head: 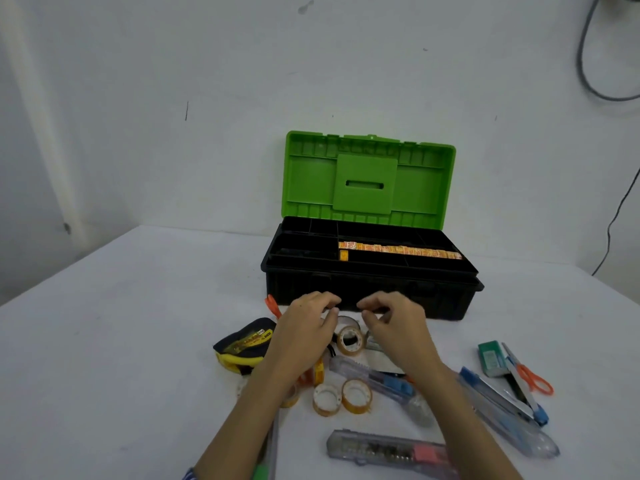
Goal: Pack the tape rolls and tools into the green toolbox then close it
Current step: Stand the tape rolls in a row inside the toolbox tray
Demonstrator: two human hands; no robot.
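A white table (121,341) with a smooth, matte top stands against a plain white wall (173,98); dark cables (588,71) hang at the upper right corner. The green toolbox (369,181) sits toward the far side of the table, its ribbed green plastic lid upright and its black base holding a compartmented tray; an orange-and-yellow strip (398,250) lies along one long compartment.

In front of the box lie the loose items. Small tape rolls (349,339) of glossy clear film on pale cores sit between the hands, with two more rolls (341,398) upright side by side nearer the camera. A black-and-yellow tape measure (244,344) lies at left. Translucent utility knives (384,450) with blue and pink sliders lie at centre and right, beside orange-handled scissors (530,375) and a small green box (490,358).

The left hand (304,330) and right hand (394,323) hover just before the toolbox's front wall, fingers loosely curled, fingertips close together; whether either pinches anything cannot be told.
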